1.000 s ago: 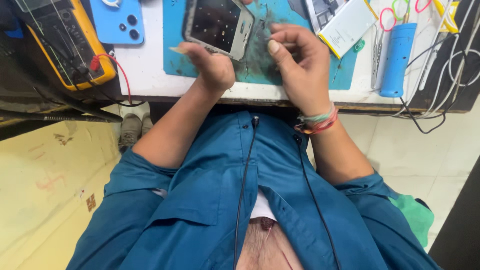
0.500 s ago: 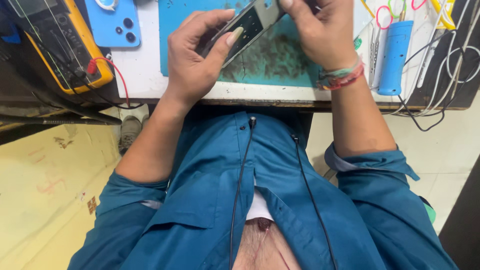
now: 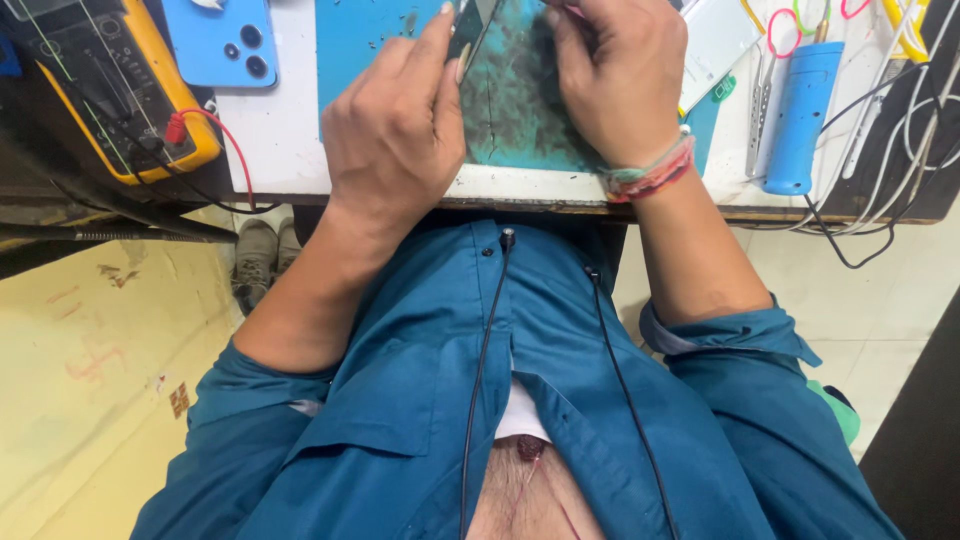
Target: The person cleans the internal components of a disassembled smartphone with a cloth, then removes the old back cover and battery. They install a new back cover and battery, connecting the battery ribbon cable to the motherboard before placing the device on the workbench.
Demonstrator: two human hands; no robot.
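While the left hand [image 3: 395, 140] and right hand [image 3: 615, 85] pinch the phone [image 3: 470, 25] edge-on, support it over the teal mat [image 3: 520, 110].

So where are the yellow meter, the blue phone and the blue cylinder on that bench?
Yellow meter [image 3: 120, 100]: head view, on its dark face.
Blue phone [image 3: 215, 45]: head view, on its back beside the camera lenses.
Blue cylinder [image 3: 800, 115]: head view, mid-body.
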